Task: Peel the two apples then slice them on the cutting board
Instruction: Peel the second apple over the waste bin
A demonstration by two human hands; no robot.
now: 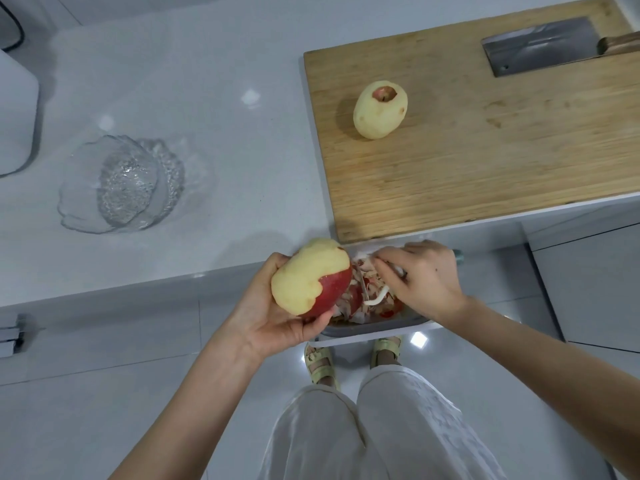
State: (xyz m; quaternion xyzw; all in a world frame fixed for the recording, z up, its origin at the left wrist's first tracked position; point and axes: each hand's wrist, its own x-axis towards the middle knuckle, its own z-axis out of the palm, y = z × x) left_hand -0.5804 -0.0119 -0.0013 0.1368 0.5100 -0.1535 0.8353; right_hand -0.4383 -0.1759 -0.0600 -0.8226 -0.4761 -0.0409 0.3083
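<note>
- Head view, lower centre: left grip (273, 318) is wrapped round the second apple (306, 277) from below, fingers and thumb curled on it. It is held in the air just off the tabletop (207, 98) edge.
- That apple is roughly two-thirds bare. A red skin patch remains on its lower right side, facing the other hand.
- Right grip (426, 278) is closed on what looks like a white peeler (379, 295). The blade end points at the apple, close to it but not touching.
- Both hands are over a scrap bin (381, 326) holding a pile of peels (355, 301).
- Upper centre: the first apple (380, 110) lies fully peeled on the left part of the cutting board (485, 161), with a bit of red left in the stem pit.
- Upper right: a cleaver (540, 46) lies flat on the far end of the board, well apart from that apple.
- Left of frame: a glass bowl (121, 185) on the tabletop, not in use.
- Step in hand, as I read it: peeling apple two, between strokes. Slicing not started.
- Next move calls for turning the red patch toward the blade and stroking it off over the bin. Then put this apple on the board, drop the peeler and pick up the cleaver.
</note>
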